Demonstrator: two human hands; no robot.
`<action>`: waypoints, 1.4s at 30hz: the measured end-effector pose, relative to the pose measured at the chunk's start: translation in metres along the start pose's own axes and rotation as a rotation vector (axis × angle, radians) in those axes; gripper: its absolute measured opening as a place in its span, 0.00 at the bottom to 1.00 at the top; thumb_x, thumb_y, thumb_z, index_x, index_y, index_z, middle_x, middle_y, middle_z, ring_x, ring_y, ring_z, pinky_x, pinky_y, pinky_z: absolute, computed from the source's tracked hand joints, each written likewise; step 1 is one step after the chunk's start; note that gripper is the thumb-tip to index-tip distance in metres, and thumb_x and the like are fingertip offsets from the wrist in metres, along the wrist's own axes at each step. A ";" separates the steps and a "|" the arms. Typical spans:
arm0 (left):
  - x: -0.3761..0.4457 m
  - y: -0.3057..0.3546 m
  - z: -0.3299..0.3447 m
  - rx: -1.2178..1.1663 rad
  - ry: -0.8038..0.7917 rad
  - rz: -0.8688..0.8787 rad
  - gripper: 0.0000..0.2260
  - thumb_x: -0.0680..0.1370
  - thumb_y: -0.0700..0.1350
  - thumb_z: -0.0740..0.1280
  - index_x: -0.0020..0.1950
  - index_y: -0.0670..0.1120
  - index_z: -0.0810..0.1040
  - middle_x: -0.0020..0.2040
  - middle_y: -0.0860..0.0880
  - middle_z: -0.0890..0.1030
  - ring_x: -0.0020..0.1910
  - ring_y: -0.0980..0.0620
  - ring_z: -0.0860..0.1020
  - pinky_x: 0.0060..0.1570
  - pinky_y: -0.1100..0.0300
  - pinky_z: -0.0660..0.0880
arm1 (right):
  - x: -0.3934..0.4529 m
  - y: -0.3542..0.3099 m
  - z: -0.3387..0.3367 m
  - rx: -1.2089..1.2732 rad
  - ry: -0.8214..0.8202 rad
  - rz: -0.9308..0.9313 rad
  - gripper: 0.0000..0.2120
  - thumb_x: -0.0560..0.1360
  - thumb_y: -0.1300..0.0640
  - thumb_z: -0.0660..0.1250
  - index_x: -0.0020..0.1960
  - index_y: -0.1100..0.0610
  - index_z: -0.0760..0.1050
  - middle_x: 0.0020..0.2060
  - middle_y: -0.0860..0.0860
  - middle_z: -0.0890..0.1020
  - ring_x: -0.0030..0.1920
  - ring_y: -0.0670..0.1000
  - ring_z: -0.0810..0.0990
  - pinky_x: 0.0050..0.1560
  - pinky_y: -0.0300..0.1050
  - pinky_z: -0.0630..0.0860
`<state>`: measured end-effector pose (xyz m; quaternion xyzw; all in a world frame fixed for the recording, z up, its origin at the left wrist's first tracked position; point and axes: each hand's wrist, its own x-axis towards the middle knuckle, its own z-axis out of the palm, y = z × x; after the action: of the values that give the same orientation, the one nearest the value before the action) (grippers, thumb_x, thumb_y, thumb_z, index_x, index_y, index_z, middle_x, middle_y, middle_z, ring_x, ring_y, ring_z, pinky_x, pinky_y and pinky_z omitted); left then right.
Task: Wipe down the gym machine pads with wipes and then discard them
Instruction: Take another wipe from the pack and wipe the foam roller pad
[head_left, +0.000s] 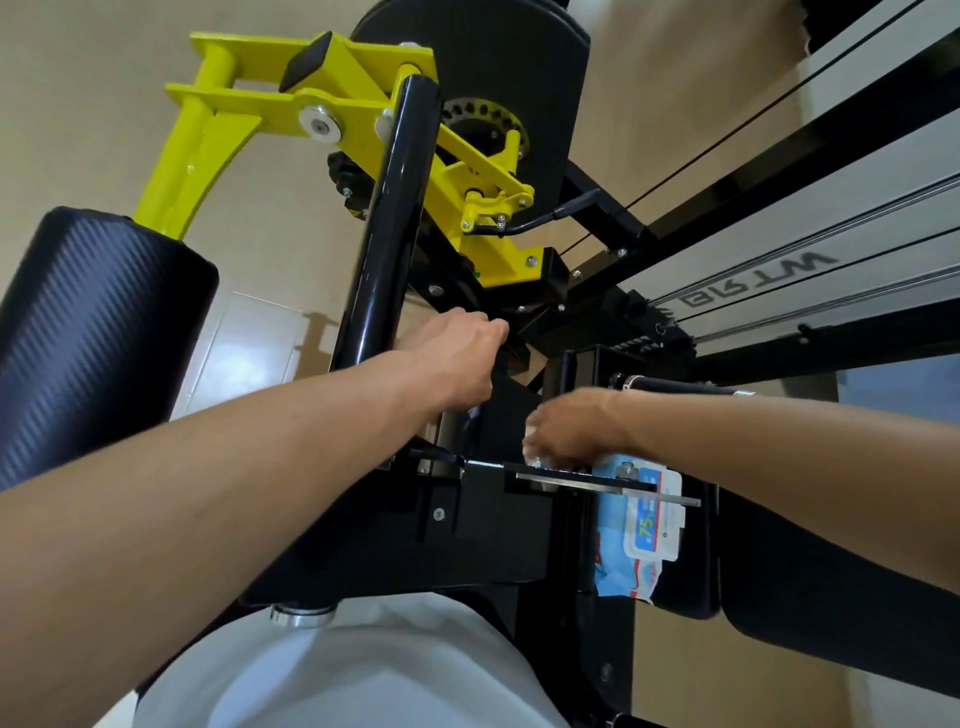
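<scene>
Both bare arms reach forward over the black frame of the gym machine. The left hand, near the centre of the view, is curled into a loose fist against a dark part of the frame just right of the glossy black post; whether its fingers grip anything cannot be told. The right hand, at about 4 o'clock from the left one, hangs with its fingers bent down onto the top end of the blue-and-white wipes pack, and whether they pinch a wipe is hidden. The pack lies at 5 o'clock from centre, beside a flat metal bar. A black textured roller pad fills the 9 o'clock side beneath the yellow lever arm. Another dark pad sits at 4 o'clock.
</scene>
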<state>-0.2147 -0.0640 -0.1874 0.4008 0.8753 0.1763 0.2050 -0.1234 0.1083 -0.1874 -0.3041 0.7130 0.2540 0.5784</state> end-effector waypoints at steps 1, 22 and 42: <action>0.000 0.000 0.000 0.005 0.003 -0.005 0.17 0.78 0.43 0.67 0.67 0.49 0.73 0.60 0.47 0.78 0.53 0.46 0.76 0.42 0.54 0.65 | 0.002 -0.006 0.004 0.019 -0.012 -0.020 0.19 0.85 0.52 0.59 0.73 0.54 0.73 0.70 0.52 0.76 0.73 0.56 0.72 0.73 0.55 0.70; -0.003 0.001 -0.006 -0.024 -0.042 -0.018 0.14 0.78 0.40 0.64 0.64 0.47 0.73 0.54 0.46 0.80 0.44 0.47 0.71 0.40 0.52 0.67 | -0.003 0.024 -0.011 0.002 0.023 0.139 0.13 0.83 0.53 0.62 0.62 0.56 0.80 0.57 0.53 0.83 0.60 0.57 0.81 0.63 0.55 0.78; -0.003 0.002 -0.006 -0.038 -0.047 -0.054 0.11 0.78 0.40 0.65 0.60 0.49 0.75 0.40 0.50 0.69 0.41 0.47 0.71 0.36 0.55 0.65 | -0.002 0.005 -0.014 0.113 -0.022 0.103 0.15 0.83 0.50 0.63 0.64 0.55 0.79 0.59 0.52 0.83 0.62 0.56 0.81 0.62 0.56 0.79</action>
<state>-0.2147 -0.0661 -0.1808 0.3772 0.8772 0.1779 0.2378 -0.1359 0.1016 -0.1823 -0.2309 0.7345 0.2462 0.5887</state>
